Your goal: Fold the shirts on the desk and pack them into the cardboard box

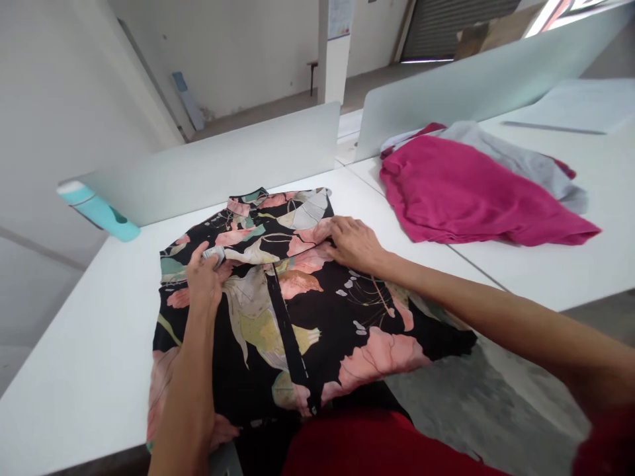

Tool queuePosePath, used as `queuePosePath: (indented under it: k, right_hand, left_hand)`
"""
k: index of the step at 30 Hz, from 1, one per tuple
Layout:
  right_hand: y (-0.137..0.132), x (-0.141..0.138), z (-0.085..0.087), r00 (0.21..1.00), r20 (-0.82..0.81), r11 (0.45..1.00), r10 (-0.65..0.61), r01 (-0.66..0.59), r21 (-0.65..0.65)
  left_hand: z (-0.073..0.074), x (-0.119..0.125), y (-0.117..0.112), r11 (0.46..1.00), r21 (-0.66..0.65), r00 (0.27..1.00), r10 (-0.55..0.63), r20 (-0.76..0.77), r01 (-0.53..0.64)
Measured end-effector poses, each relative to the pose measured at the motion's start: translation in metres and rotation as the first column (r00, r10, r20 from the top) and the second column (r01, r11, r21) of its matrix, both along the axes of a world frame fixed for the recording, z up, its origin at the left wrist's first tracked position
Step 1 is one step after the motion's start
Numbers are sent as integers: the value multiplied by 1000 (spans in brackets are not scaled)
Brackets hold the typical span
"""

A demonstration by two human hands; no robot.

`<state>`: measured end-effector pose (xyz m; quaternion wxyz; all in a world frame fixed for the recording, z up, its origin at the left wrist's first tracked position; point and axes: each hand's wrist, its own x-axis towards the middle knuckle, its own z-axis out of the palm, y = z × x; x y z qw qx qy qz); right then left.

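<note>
A black floral shirt [297,291], printed with large pink, green and cream flowers, lies spread on the white table with its collar at the far end. Across its chest runs a fold, and its lower part hangs over the near edge. My left hand [203,274] is closed at the left end of this fold, with a small whitish piece [214,254], perhaps a label, under the thumb. On the other side my right hand [354,243] pinches the fold's right end, with its fingertips partly hidden.
A pink garment [461,188] lies heaped over a grey cloth [516,158] at the right. A turquoise bottle [102,211] stands tilted in view at the left corner. Frosted partitions [238,155] line the far edge of the white table [84,350]. Paper [575,106] lies at far right.
</note>
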<state>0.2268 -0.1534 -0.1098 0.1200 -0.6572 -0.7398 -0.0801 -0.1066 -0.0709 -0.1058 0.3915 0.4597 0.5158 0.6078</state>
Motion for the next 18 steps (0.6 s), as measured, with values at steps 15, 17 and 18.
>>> queuePosePath:
  k: [15, 17, 18]
  right_hand:
    - [35, -67, -26, 940, -267, 932, 213, -277, -232]
    - [43, -53, -18, 963, -254, 944, 85, -159, -288]
    - [47, -44, -15, 967, -251, 951, 39, -113, -289]
  left_hand:
    - [107, 95, 13, 892, 365, 946, -315, 74, 268]
    - [115, 101, 16, 881, 380, 941, -331, 67, 283]
    - [117, 102, 17, 877, 383, 940, -337, 62, 289]
